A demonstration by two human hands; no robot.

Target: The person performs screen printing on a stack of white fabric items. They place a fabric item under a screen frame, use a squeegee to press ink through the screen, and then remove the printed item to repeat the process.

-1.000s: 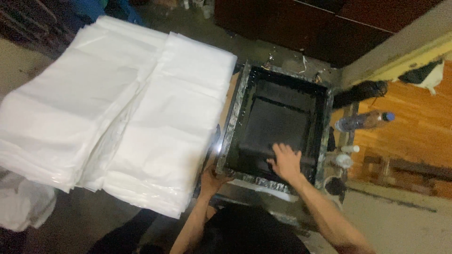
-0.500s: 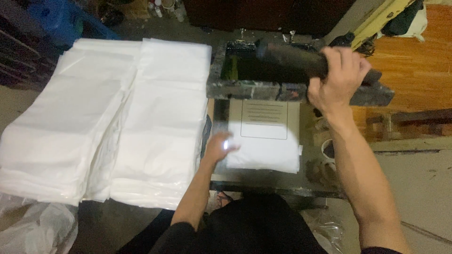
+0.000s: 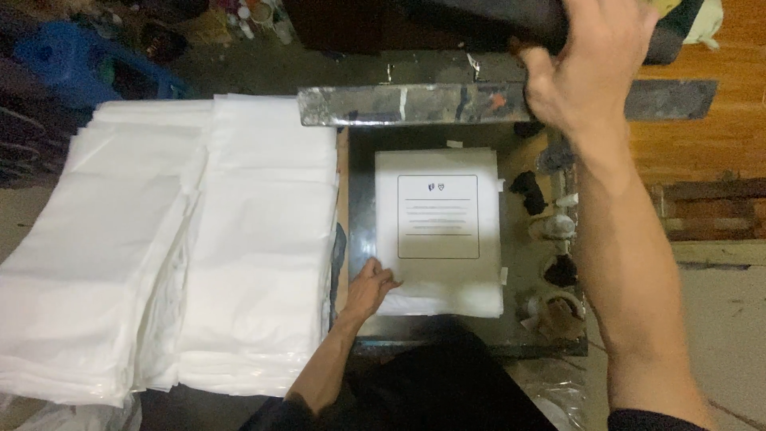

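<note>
Right hand (image 3: 594, 68) raised at the top of the view, fingers curled over the dark edge of the lifted screen frame (image 3: 479, 102), gripping it firmly; forearm running down the right side of the view. Paint-smeared lower bar of that frame just left of and below the knuckles, held clear of the bed beneath.

Left hand (image 3: 371, 287) low and near the body, fingers loosely spread, tips touching the lower left corner of the printed white sheet (image 3: 439, 231); whether pinching the corner or only pressing on it, impossible to tell. Sheet lying flat on the dark print bed (image 3: 361, 199), up and to the right of this hand, bearing a thin rectangular outline with faint lines and two small marks inside. More white layers stacked under it, showing just right of the fingertips.

Far left of the left hand, well apart from the bed: two broad stacks of white bags (image 3: 159, 247), side by side and overlapping, nearest edge just beside the wrist. Under the right forearm, along the bed's right margin: small ink pots (image 3: 558, 271) and dark smudged rags. Beyond the right hand, an orange wooden floor (image 3: 702, 144).
</note>
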